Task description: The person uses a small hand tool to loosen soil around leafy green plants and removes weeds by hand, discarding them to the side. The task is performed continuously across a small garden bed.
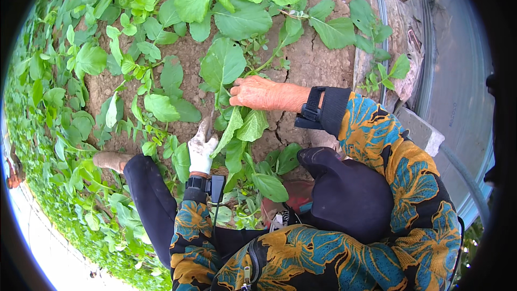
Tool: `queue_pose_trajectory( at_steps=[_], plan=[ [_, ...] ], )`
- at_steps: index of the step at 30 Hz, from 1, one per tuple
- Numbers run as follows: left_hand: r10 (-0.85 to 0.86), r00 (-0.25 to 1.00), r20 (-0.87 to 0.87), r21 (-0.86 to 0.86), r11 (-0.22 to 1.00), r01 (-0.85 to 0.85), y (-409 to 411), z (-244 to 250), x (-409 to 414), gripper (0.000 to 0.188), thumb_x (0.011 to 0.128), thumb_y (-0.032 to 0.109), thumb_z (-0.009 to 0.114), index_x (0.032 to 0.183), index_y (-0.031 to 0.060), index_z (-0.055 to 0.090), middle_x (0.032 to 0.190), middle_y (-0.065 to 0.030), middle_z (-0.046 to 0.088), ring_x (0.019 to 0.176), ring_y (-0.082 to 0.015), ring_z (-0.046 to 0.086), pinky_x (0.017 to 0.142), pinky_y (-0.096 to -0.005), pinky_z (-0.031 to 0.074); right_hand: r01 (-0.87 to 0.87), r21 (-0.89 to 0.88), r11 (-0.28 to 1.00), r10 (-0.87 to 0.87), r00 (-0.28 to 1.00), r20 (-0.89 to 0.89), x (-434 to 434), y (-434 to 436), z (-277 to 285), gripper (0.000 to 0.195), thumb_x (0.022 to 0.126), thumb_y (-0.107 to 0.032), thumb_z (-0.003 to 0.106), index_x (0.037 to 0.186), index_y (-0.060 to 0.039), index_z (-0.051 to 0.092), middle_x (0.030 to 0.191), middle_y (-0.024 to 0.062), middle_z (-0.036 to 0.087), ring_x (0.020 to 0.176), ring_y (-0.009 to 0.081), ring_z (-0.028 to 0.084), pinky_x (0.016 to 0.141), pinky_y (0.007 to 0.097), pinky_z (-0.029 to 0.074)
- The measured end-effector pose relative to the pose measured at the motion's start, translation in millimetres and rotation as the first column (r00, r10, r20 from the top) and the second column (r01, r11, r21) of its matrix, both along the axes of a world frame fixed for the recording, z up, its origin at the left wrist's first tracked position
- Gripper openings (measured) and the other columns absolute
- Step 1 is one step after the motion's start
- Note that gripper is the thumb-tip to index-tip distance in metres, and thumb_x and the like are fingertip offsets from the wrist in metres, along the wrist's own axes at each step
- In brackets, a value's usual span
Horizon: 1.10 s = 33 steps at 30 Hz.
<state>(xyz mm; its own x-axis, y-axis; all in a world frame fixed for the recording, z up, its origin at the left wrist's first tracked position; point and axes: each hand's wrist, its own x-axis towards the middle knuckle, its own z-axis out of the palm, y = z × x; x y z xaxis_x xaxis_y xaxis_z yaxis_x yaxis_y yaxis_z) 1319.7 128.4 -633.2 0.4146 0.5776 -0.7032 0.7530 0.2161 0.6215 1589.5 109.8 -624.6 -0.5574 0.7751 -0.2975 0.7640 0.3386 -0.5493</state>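
Note:
My right hand [258, 93], bare, reaches in from the right with its fingers curled around the stems of a broad-leaved green plant [223, 64]. Leaves stick out above the fingers, and paler, speckled leaves [253, 126] hang below them. My left hand [201, 149] wears a soiled white glove and is low, just left of those leaves, near the soil. A thin greyish thing [211, 118] shows by its fingertips; whether the hand holds it cannot be made out. Both wrists carry black straps, the left one with a small black box [218, 188].
Leafy plants [161, 107] grow over cracked brown soil [331, 66]. Plastic sheeting [456, 68] runs along the right edge, with a concrete block [420, 131] and a grey pipe [464, 176] beside it. My bent knees flank the plants. A reddish container [270, 210] is partly hidden near my lap.

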Motion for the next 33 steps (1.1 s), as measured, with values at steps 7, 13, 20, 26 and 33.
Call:
queue_pose_trajectory(
  at_steps=[7,13,20,26,33],
  plan=[
    [0.075,0.984,0.163,0.071,0.994,-0.087,13.7,-1.2,-19.3,0.055,0.081,0.004,0.061,0.135,-0.0001,0.050,0.130,-0.0134,0.058,0.115,-0.0170,0.058,0.098,-0.0282,0.044,0.078,-0.010,0.997,-0.079,0.991,-0.104,3.3,0.1,-4.5,0.030,0.075,-0.001,0.059,0.104,-0.0104,0.064,0.096,0.0105,0.062,0.095,0.0323,0.060,0.077,0.0417,0.054],
    [0.168,0.970,0.179,-0.002,0.985,-0.170,33.9,33.6,-30.5,0.052,0.083,0.008,0.062,0.133,-0.0001,0.051,0.101,-0.0050,0.062,0.074,-0.0085,0.056,0.062,-0.0230,0.045,0.476,-0.008,0.879,-0.457,0.839,-0.294,31.8,13.3,-1.3,0.045,0.073,0.007,0.053,0.113,-0.0119,0.061,0.104,0.0166,0.064,0.093,0.0343,0.064,0.082,0.0423,0.054],
    [0.126,0.969,0.211,-0.081,0.990,-0.111,50.0,80.2,-51.6,0.060,0.080,0.005,0.062,0.137,-0.0042,0.045,0.114,-0.0119,0.062,0.098,-0.0137,0.061,0.079,-0.0243,0.050,0.406,0.076,0.911,-0.408,0.913,0.008,56.6,39.8,-30.8,0.034,0.071,0.006,0.056,0.101,-0.0066,0.066,0.107,0.0144,0.062,0.094,0.0356,0.063,0.077,0.0455,0.053],
    [0.011,0.991,0.137,-0.067,0.998,-0.002,47.2,111.9,-56.9,0.059,0.080,0.006,0.062,0.136,-0.0061,0.046,0.134,-0.0163,0.054,0.120,-0.0168,0.054,0.095,-0.0268,0.045,0.190,0.036,0.981,-0.190,0.915,0.356,41.9,41.4,-59.0,0.033,0.082,-0.010,0.059,0.115,-0.0111,0.058,0.114,0.0107,0.055,0.087,0.0293,0.068,0.071,0.0437,0.056],
    [-0.104,0.994,0.041,0.079,0.992,0.101,43.1,113.1,-56.4,0.057,0.074,0.014,0.064,0.128,-0.0012,0.054,0.120,-0.0192,0.063,0.110,-0.0238,0.063,0.094,-0.0307,0.047,0.290,-0.069,0.954,-0.224,0.851,0.475,29.0,51.9,-62.5,0.020,0.084,-0.013,0.057,0.100,-0.0038,0.065,0.104,0.0153,0.066,0.089,0.0308,0.069,0.071,0.0428,0.056]
  ],
)
